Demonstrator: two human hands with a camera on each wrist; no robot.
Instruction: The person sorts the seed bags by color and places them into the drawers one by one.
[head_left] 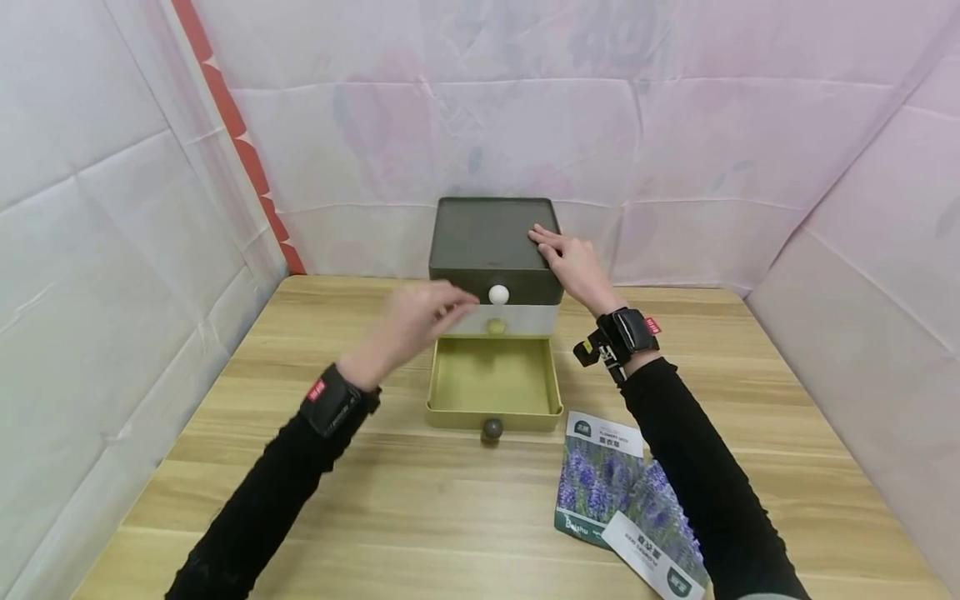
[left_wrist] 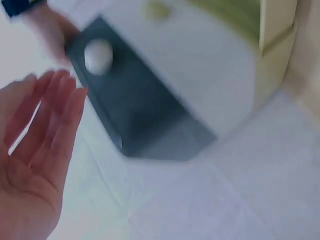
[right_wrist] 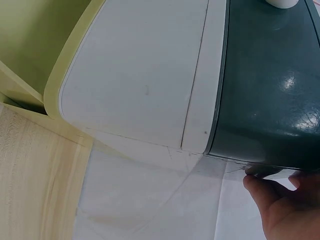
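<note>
1 drawer box (head_left: pixel 491 242), 3 drawers, 3 knobs, 2 seed pkts (head_left: pixel 626 500).

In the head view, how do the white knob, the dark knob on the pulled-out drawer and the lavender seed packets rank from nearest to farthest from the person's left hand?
From the left hand:
1. White knob, on the dark top drawer, just right of the fingertips.
2. Dark knob, on the open green drawer's front, below and right of the hand.
3. Lavender seed packets, lying on the table's near right.
</note>
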